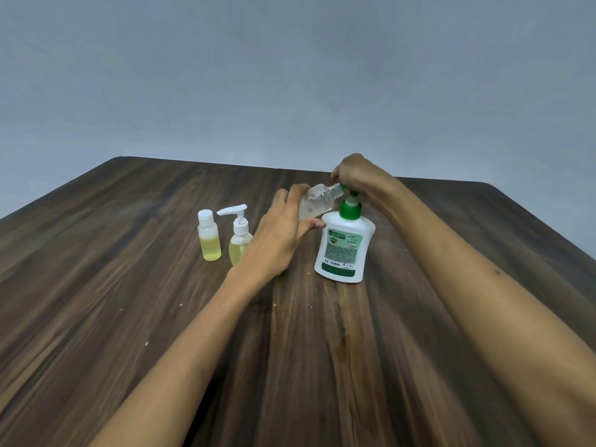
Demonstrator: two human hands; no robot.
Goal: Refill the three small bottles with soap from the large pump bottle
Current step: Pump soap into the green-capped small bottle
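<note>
While the right hand point(353, 175) presses the pump point(350, 196), the left grip point(283, 227) clasps the tilted clear bottle point(317, 201).

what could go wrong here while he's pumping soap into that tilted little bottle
1. The clear small bottle is held tilted by the left hand with its narrow mouth at the green pump's spout; if it slips off line, soap may run onto the table.
2. The right hand presses down on the large pump bottle, which nothing else steadies; an off-centre push might tip it.
3. The left forearm lies close to the small pump bottle and could knock it over.
</note>
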